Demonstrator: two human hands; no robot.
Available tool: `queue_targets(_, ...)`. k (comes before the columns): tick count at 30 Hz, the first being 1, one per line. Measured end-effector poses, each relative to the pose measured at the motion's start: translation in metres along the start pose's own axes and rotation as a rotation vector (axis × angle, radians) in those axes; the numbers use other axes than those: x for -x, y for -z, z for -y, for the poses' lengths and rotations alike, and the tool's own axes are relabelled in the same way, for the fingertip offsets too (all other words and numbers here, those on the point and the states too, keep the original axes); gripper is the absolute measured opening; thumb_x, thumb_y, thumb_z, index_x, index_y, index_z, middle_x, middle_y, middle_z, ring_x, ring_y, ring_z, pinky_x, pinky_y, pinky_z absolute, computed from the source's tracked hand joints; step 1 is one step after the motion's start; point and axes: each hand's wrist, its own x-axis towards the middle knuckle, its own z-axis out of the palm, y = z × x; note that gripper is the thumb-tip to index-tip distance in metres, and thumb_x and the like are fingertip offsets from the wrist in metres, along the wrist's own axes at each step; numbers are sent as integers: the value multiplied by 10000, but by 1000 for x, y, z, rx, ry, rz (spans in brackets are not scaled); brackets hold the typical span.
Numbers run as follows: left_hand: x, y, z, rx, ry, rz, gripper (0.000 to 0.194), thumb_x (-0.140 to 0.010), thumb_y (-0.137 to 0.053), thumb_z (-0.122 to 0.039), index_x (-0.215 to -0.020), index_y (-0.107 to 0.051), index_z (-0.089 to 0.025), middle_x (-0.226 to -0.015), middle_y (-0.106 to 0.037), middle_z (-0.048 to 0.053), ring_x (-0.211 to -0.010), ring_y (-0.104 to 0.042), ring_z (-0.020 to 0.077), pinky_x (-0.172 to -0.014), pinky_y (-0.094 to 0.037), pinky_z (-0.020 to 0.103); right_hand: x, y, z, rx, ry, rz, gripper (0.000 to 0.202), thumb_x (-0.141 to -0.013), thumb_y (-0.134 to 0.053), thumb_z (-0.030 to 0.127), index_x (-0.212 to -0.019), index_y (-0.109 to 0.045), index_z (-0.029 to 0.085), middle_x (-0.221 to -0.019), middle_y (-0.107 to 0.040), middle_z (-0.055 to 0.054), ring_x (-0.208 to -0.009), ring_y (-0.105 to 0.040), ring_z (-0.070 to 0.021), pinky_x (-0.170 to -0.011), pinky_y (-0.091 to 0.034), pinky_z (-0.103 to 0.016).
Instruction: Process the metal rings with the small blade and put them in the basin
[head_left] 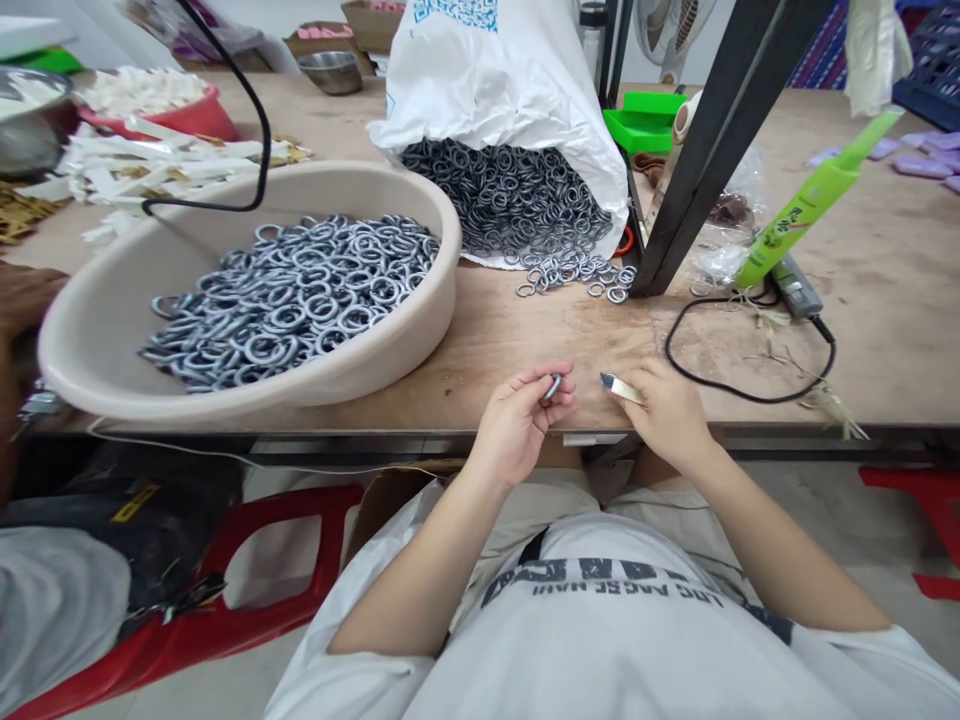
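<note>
A grey ring (553, 387) is pinched between the thumb and fingers of my left hand (517, 415), just above the table's front edge. My right hand (667, 415) is closed around a small blade (621, 388) with a dark pointed tip and a pale, flat body; the rest of it is hidden in my fist. The tip points left at the ring, with a gap between them. Left of my hands stands a large beige basin (442, 300) holding many grey rings (322, 300). More rings (510, 200) spill from a white sack (495, 80) behind.
A black metal post (697, 150) rises beyond my right hand. A black cable (742, 398) and a bright green packet (810, 205) lie to the right. At the left edge is another person's hand (26, 300). White strips (165, 160) and a red bowl (214, 115) stand behind the basin.
</note>
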Motion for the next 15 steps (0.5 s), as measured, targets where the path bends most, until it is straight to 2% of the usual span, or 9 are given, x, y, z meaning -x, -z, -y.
queue_targets(3, 1, -10, 10, 31, 4, -8, 238, -809, -720, -329, -896, -679, -112, -692, -566, -7, -562, -523, 76, -598, -558, 249, -2, 2, 13, -439, -141, -48, 219, -931, -611, 393, -885, -673, 188, -808, -617, -27, -756, -572, -163, -682, -434, -285)
queue_targets(5, 4, -21, 19, 29, 19, 29, 336, -841, -685, -467, -870, -646, -134, -684, -525, -16, -535, -473, 74, -518, -507, 229, -2, 0, 27, -786, -233, -47, 233, -922, -621, 434, -914, -638, 202, -781, -623, -1, -698, -578, -146, -642, -459, -273)
queue_targets(7, 6, -31, 29, 34, 8, 66, 425, -849, -638, -578, -886, -624, -155, -696, -506, -18, -535, -447, 72, -473, -437, 199, 1, -4, 40, -1026, -299, -44, 238, -916, -624, 454, -936, -607, 217, -748, -628, 18, -616, -577, -133, -580, -474, -267)
queue_targets(9, 8, -37, 37, 40, -58, 59, 442, -859, -610, -608, -896, -614, -168, -678, -465, -31, -526, -402, 63, -458, -368, 176, 5, -11, 50, -1094, -337, -86, 237, -903, -642, 452, -920, -600, 220, -712, -628, 25, -575, -575, -129, -549, -486, -264)
queue_targets(11, 8, -40, 40, 10, -147, 14, 437, -876, -586, -609, -870, -604, -171, -644, -422, -43, -509, -346, 57, -453, -316, 171, 9, -17, 54, -1039, -338, -164, 225, -887, -666, 435, -902, -620, 216, -715, -639, 21, -600, -587, -127, -575, -503, -260)
queue_targets(13, 8, -40, 40, -46, -207, -31, 453, -878, -574, -618, -812, -581, -170, -640, -423, -40, -511, -329, 58, -462, -304, 178, 13, -21, 53, -959, -308, -226, 201, -875, -689, 408, -890, -643, 213, -763, -655, 13, -663, -600, -122, -636, -516, -251)
queue_targets(15, 7, -40, 37, -97, -241, -54, 475, -873, -578, -623, -740, -532, -169, -663, -452, -27, -539, -356, 63, -490, -321, 187, 15, -23, 49, -945, -274, -227, 197, -855, -717, 388, -939, -659, 219, -840, -677, 4, -732, -620, -125, -693, -531, -253)
